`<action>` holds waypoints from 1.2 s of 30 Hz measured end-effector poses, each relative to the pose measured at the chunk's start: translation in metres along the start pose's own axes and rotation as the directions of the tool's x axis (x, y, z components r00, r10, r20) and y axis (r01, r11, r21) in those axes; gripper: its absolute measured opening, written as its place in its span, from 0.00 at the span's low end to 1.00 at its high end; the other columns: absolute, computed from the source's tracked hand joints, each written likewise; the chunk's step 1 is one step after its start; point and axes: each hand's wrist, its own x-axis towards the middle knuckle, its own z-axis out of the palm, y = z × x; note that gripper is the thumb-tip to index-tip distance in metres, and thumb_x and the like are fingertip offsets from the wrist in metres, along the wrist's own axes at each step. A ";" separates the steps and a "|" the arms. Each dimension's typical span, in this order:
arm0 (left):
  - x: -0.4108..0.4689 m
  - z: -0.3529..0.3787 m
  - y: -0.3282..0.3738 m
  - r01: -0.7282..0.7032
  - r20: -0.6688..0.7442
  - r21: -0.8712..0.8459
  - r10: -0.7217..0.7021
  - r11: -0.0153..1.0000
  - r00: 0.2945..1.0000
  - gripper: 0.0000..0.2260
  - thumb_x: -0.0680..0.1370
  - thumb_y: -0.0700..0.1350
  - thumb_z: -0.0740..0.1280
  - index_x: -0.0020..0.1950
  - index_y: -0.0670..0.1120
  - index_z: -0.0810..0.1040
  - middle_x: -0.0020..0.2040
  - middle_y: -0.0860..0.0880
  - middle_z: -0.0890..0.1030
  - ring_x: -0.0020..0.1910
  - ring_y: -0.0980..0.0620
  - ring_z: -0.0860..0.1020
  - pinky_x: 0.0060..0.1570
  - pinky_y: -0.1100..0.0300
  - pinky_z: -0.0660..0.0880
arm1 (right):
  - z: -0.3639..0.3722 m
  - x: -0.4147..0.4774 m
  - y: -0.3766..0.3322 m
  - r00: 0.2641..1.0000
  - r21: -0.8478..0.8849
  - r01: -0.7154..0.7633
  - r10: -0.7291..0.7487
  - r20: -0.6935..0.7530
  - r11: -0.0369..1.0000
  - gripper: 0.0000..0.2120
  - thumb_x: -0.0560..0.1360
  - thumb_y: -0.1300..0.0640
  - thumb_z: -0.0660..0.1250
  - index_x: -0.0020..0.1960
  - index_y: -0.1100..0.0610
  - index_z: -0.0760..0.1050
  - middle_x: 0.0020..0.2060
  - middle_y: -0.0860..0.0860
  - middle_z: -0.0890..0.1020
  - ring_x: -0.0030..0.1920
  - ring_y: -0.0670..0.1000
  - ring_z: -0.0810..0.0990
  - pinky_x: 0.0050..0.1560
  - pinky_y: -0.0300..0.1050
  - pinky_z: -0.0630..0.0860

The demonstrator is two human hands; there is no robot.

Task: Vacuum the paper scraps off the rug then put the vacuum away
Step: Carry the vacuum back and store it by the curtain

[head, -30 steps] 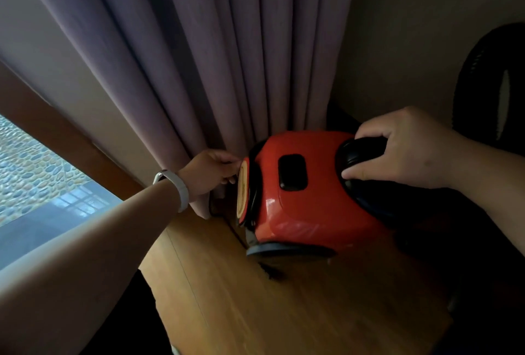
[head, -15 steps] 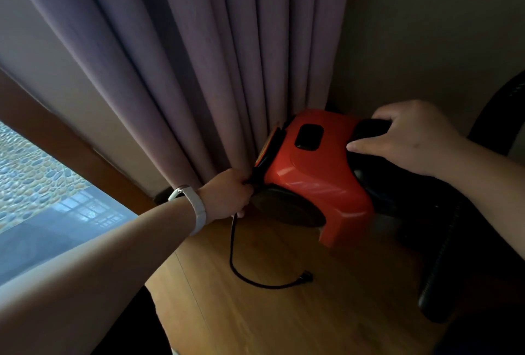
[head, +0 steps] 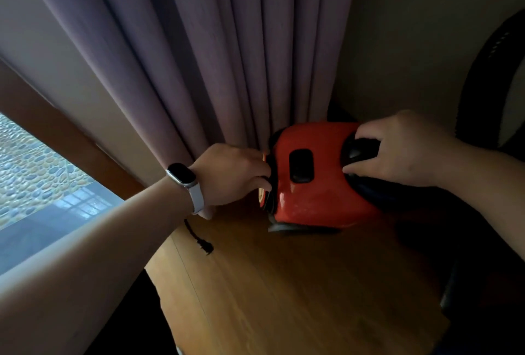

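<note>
A red canister vacuum (head: pixel 315 195) sits on the wooden floor in the corner, against the curtain. My right hand (head: pixel 397 150) grips its black carry handle (head: pixel 359 153) on top. My left hand (head: pixel 233 175), with a white-strapped watch on the wrist, has its fingers curled round the vacuum's left end. The black power cord with its plug (head: pixel 203 244) lies on the floor just below my left wrist. No rug or paper scraps are in view.
Mauve curtains (head: pixel 216 50) hang behind the vacuum. A window (head: pixel 37 172) and its wooden frame are at the left. A beige wall fills the right rear. A dark round object (head: pixel 494 84) stands at the far right, with another dark shape low right.
The vacuum went from tilted to level and sits on the floor in the corner. Most of the loose cord loop has gone; only a short end with the plug still shows.
</note>
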 end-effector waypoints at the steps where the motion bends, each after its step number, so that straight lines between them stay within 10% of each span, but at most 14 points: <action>1: -0.001 0.002 -0.005 0.025 -0.021 -0.059 -0.026 0.998 0.999 0.18 0.78 0.61 0.59 0.55 0.53 0.83 0.51 0.54 0.81 0.47 0.52 0.79 0.40 0.57 0.71 | 0.000 -0.001 -0.003 0.999 0.003 0.035 -0.035 0.004 0.999 0.19 0.59 0.35 0.72 0.38 0.50 0.80 0.29 0.43 0.78 0.32 0.46 0.76 0.33 0.41 0.69; 8: -0.009 0.017 -0.038 0.295 -0.007 -0.627 -0.385 0.721 0.923 0.05 0.75 0.43 0.74 0.50 0.50 0.85 0.48 0.52 0.84 0.48 0.58 0.81 0.54 0.58 0.78 | -0.011 -0.009 -0.022 0.976 0.022 0.194 -0.196 0.097 0.981 0.18 0.61 0.33 0.69 0.36 0.48 0.78 0.27 0.43 0.77 0.31 0.43 0.75 0.32 0.40 0.67; 10: -0.009 0.020 -0.040 0.363 0.103 -0.767 -0.457 0.529 0.883 0.08 0.76 0.37 0.72 0.49 0.51 0.84 0.49 0.45 0.85 0.45 0.62 0.82 0.52 0.66 0.76 | -0.013 -0.012 -0.028 0.973 0.039 0.209 -0.211 0.097 0.977 0.18 0.61 0.33 0.70 0.37 0.47 0.78 0.28 0.43 0.78 0.31 0.43 0.76 0.33 0.40 0.70; 13: -0.010 0.031 -0.036 0.455 0.285 -0.861 -0.526 0.226 0.801 0.07 0.78 0.35 0.68 0.49 0.45 0.84 0.48 0.35 0.83 0.45 0.50 0.80 0.54 0.53 0.74 | -0.015 -0.012 -0.025 0.989 0.164 0.116 -0.128 0.071 0.980 0.17 0.58 0.34 0.73 0.35 0.47 0.79 0.30 0.42 0.80 0.34 0.42 0.79 0.33 0.42 0.74; 19: -0.010 0.063 -0.015 0.355 0.475 -0.880 -0.617 -0.316 0.628 0.08 0.80 0.36 0.65 0.45 0.42 0.83 0.39 0.45 0.84 0.40 0.49 0.81 0.40 0.58 0.81 | -0.010 -0.008 -0.011 0.998 0.245 -0.008 -0.007 0.059 0.970 0.15 0.56 0.36 0.76 0.32 0.45 0.78 0.33 0.38 0.81 0.35 0.40 0.79 0.35 0.44 0.75; 27: -0.009 0.086 0.013 0.433 0.594 -0.804 -0.588 -0.407 0.549 0.11 0.83 0.37 0.62 0.63 0.37 0.78 0.44 0.42 0.81 0.33 0.54 0.80 0.29 0.62 0.78 | 0.007 -0.004 0.008 0.994 0.233 -0.106 0.098 0.048 0.967 0.16 0.56 0.37 0.76 0.32 0.48 0.78 0.33 0.40 0.80 0.35 0.42 0.78 0.33 0.45 0.74; 36: -0.011 0.106 0.029 0.538 0.652 -0.753 -0.544 -0.379 0.529 0.15 0.81 0.30 0.57 0.63 0.38 0.79 0.51 0.41 0.81 0.46 0.46 0.80 0.41 0.57 0.81 | 0.031 0.003 0.019 0.989 0.131 -0.147 0.149 -0.010 0.981 0.16 0.59 0.37 0.76 0.31 0.47 0.75 0.29 0.44 0.78 0.33 0.44 0.77 0.33 0.43 0.73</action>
